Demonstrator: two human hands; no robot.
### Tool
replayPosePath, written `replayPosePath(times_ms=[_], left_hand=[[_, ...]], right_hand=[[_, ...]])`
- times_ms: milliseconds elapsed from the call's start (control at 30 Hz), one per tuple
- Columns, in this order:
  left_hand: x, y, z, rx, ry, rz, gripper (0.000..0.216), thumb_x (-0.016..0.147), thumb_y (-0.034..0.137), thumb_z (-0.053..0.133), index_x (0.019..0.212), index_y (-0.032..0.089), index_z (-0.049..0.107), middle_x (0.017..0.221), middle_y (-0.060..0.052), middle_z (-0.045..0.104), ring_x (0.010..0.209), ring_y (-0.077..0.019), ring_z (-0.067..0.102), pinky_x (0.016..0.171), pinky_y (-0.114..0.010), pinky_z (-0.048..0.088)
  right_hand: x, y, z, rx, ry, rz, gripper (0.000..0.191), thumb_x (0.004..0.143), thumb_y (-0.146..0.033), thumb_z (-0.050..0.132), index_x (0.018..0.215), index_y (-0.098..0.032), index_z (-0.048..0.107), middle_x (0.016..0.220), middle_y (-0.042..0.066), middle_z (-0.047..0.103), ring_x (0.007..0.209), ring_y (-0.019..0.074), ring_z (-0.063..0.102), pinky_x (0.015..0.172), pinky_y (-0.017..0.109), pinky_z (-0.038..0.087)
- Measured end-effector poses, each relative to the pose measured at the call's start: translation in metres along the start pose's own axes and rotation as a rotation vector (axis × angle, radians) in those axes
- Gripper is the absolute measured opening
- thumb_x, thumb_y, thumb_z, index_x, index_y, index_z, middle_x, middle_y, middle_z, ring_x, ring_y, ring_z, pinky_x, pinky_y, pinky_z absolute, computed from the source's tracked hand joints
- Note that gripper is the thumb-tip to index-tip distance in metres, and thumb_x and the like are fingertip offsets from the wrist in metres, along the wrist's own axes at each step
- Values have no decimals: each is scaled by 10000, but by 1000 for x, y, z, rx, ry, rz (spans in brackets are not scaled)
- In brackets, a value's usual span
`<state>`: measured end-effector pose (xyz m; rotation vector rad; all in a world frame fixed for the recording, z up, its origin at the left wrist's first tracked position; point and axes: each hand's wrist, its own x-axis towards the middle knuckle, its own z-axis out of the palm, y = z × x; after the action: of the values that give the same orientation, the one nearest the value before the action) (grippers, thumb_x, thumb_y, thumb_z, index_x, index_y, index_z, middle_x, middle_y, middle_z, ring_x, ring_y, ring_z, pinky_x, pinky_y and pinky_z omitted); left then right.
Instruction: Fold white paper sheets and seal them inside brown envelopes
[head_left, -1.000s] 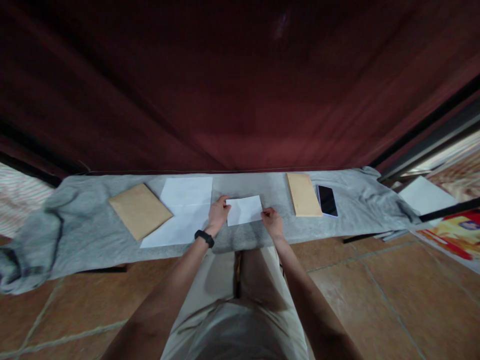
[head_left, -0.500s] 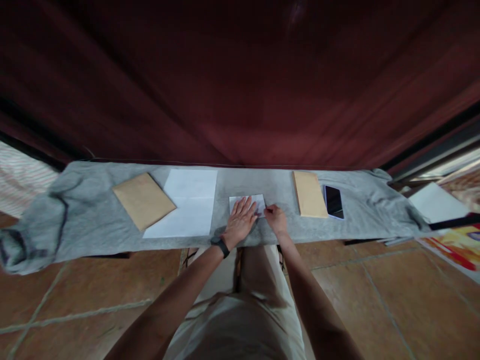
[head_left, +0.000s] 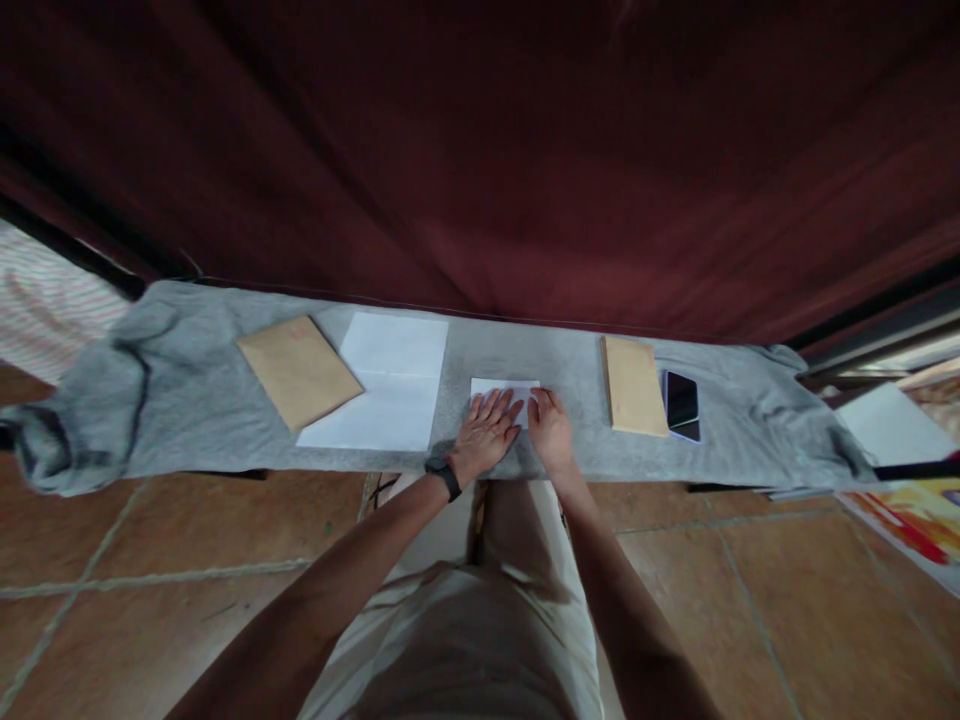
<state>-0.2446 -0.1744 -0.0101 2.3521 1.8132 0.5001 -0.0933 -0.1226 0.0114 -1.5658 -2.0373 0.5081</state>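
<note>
Dark red curtain behind grey-clothed worktop; left hand, grip spread flat, and right hand, grip bunched (pinching or pressing unclear), rest on folded white paper at worktop centre; judged: even pressure along the fold would set the crease cleanly

Left hand, right hand atop folded paper

Both forearms extend forward from the lower edge of the view and converge toward the centre. Left hand: palm down, flat, fingers extended and slightly spread, pointing forward and to the right. Right hand: palm down, fingers together and lightly bent, positioned just beside the left hand, fingertips close together.
</note>
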Motion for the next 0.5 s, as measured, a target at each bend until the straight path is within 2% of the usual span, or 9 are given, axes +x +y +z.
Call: replayPosePath(times_ms=[100, 233, 333, 500], left_hand=[[0, 1, -1, 13, -5, 17, 521, 1032, 339, 397, 1508, 152, 495, 1628, -140, 399, 1565, -299, 243, 1273, -564, 147], [0, 5, -3, 33, -39, 35, 536, 1023, 287, 381, 1511, 84, 471, 1634, -174, 372, 1563, -289, 249, 1278, -552, 142], [0, 6, -3, 43, -56, 34, 566, 1024, 280, 360, 1540, 55, 418, 1640, -194, 347, 1567, -285, 237, 1281, -549, 133], [-1, 4, -4, 20, -62, 24, 611, 1030, 344, 351, 1582, 81, 356, 1645, -189, 335, 1567, -283, 239, 1279, -550, 137]], right_hand=[[1, 4, 12, 53, -98, -197, 485, 1062, -334, 325, 1448, -156, 558, 1549, 123, 505, 1449, 229, 433, 1229, 447, 297], [-4, 13, 20, -100, -174, -208, 540, 1072, -384, 329, 1549, -159, 446, 1642, 116, 373, 1548, 250, 274, 1269, 510, 158], [-8, 19, 21, -194, -183, -204, 553, 1076, -391, 321, 1572, -162, 413, 1665, 113, 320, 1568, 261, 224, 1272, 512, 125], [-11, 26, 20, -274, -129, -183, 558, 1081, -383, 310, 1594, -172, 369, 1676, 128, 283, 1562, 260, 243, 1265, 512, 147]])
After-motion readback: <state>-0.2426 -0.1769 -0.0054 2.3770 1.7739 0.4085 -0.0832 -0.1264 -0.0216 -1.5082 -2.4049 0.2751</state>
